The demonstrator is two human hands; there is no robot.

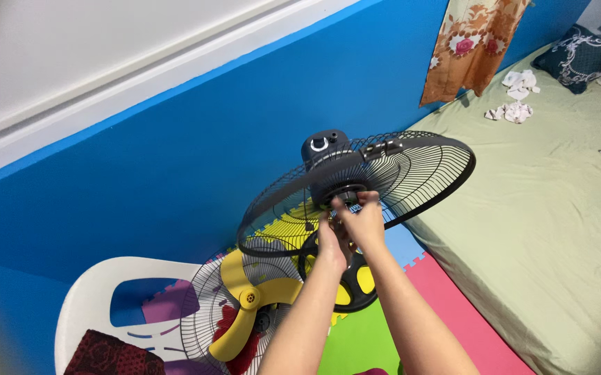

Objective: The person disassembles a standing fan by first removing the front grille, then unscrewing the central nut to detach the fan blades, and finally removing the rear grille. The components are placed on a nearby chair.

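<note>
1. We've got both hands up at the middle of the fan's rear grille [384,173], the dark wire cage tilted nearly flat, right where it meets the grey motor housing [328,163].
2. Our left hand [331,239] is curled shut around something small at the hub; the view's cramped there, so we can't really tell what it's pinching, maybe a nut or ring.
3. Our right hand [364,221] sits just beside it, touching, fingers closed on the same centre spot.
4. The fan stands in the middle of the scene, against the blue wall [175,160], its dark base [356,292] on the coloured foam floor mats [363,340].
5. Near left, the yellow fan blade [248,298] lies on the loose front grille [207,305], which rests on a white plastic chair [99,285].
6. To the right there's a bed [557,229] with a pale green sheet, and some crumpled white cloths [515,97] at its far end.
</note>
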